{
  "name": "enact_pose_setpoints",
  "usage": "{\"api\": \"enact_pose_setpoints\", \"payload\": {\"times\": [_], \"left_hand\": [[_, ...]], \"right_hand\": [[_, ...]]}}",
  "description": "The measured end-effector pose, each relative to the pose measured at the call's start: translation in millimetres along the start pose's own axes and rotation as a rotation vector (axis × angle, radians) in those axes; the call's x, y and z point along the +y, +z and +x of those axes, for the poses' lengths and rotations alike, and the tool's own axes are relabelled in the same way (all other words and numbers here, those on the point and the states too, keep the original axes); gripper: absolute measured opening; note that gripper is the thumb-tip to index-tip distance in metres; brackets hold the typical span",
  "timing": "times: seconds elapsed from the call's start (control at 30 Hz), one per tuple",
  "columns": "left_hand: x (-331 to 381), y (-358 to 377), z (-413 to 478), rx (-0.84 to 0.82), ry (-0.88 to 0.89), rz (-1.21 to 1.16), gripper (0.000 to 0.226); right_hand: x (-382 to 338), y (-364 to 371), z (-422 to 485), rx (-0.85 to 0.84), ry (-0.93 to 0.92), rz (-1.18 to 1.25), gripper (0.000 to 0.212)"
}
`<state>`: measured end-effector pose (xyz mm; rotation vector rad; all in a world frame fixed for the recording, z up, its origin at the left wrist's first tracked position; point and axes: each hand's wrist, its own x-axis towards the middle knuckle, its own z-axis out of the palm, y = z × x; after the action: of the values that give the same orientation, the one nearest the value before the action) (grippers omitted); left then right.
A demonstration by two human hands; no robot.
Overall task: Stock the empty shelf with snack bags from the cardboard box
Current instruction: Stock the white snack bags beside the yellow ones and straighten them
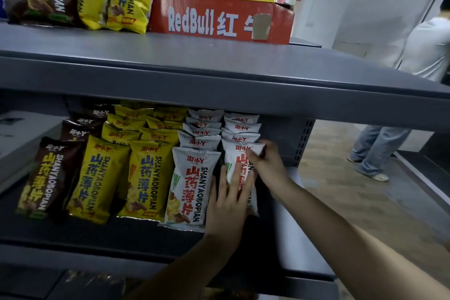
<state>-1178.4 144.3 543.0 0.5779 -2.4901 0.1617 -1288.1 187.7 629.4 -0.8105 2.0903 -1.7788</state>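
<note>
Down on the grey shelf point(146, 234), left fingers point(235, 182) press flat on a white bag point(231, 156); right fingers point(253, 156) pinch its top.

Shelf point(121, 234) holding one brown row point(48, 178), two yellow rows point(97, 178), two white rows point(192, 185) of bags; one red carton point(207, 22) sitting above.

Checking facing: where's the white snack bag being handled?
Head view: the white snack bag stands at the lower shelf's right end, beside another white bag, under left hand and right hand.

Two bare forearms, bare left hand point(229, 207), bare right hand point(269, 163), slender fingers
</note>
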Motion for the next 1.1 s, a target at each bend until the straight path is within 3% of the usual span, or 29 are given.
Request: {"api": "enact_pose_setpoints", "payload": {"times": [0.07, 0.17, 0.23, 0.37, 0.57, 0.73, 0.83, 0.97, 1.1], "left_hand": [[6.0, -0.8, -0.7, -0.010, -0.028, 0.020, 0.129], [10.8, -4.6, -1.4, 0.009, -0.071, 0.045, 0.124], [7.4, -5.3, -1.8, 0.062, -0.061, 0.080, 0.111], [2.5, -4.4, 1.5, 0.173, 0.009, 0.092, 0.057], [-3.7, -2.2, 10.7, 0.106, 0.044, 0.041, 0.054], [-5.4, -8.9, 16.7, 0.035, 0.077, 0.073, 0.066], [-3.9, -22.5, 17.8, 0.029, 0.091, 0.062, 0.055], [-3.7, -49.9, -5.9, 0.063, 0.219, -0.049, 0.067], [-1.1, -73.7, -43.1, 0.084, 0.344, -0.232, 0.052]], "right_hand": [[5.6, -12.3, -3.9, 0.017, -0.210, -0.356, 0.063], [6.2, -35.4, -11.0, -0.100, -0.420, -0.624, 0.080], [6.7, -46.4, -13.2, -0.187, -0.439, -0.834, 0.093], [10.3, -41.0, -21.7, -0.208, -0.403, -1.161, 0.124], [17.8, -14.7, -25.2, -0.114, -0.381, -1.233, 0.119], [5.2, -12.5, -26.7, -0.165, -0.291, -1.258, 0.119], [1.1, -14.2, -34.8, -0.161, -0.282, -1.207, 0.114], [-1.0, -21.7, -56.8, -0.105, -0.308, -1.079, 0.090], [3.8, -31.7, -90.3, -0.050, -0.466, -1.091, 0.066]]}}
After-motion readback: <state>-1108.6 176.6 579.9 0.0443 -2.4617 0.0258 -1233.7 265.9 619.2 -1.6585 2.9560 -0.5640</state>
